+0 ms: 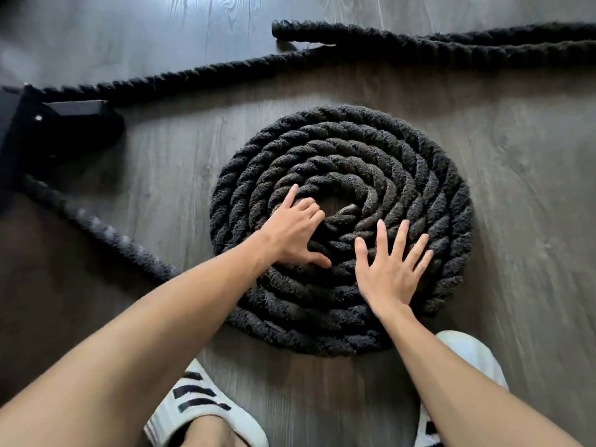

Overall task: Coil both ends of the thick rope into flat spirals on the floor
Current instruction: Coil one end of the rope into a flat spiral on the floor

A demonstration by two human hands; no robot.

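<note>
A thick black rope is wound into a flat spiral [419, 175] of several turns on the grey wood floor. My left hand [296, 230] rests on the inner turns left of the spiral's centre, fingers spread and curled over the rope. My right hand [392, 269] lies flat on the spiral's near right turns, fingers apart, holding nothing. From the spiral's lower left the rope runs out [96, 227] toward the left edge. A second stretch [180, 75] crosses the floor behind the spiral. The other rope end [280, 29] lies straight at the top.
A black metal frame or base [54, 130] stands at the left, with the rope passing around it. My feet in white striped slides [200, 404] [464, 353] stand just in front of the spiral. Bare floor [532, 204] lies to the right.
</note>
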